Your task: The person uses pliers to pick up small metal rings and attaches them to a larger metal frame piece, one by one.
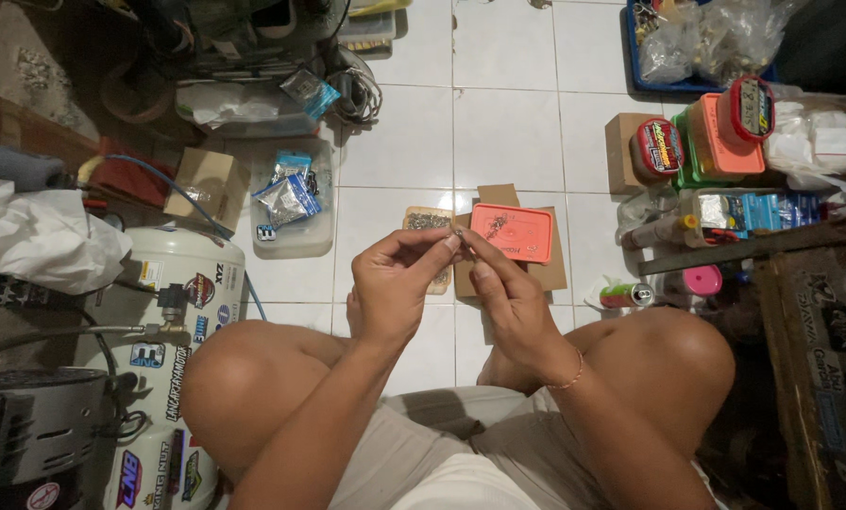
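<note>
My left hand (397, 283) and my right hand (506, 295) meet at the fingertips above the white tiled floor, between my bent knees. Together they pinch a tiny metal part (458, 236), too small to make out. Just beyond the fingertips lies an orange lid (513, 233) with a few small metal bits on it, resting on brown cardboard (550, 269). A small board covered with grey bits (425, 221) lies to the lid's left. A thin bracelet circles my right wrist.
A clear plastic tub (293, 203) with packets stands at left. A white tank with stickers (173, 312) and a dark machine (36, 434) are near my left knee. Orange and green boxes (720, 142), tins, a wooden crate (820, 349) and a small can (626, 295) crowd the right.
</note>
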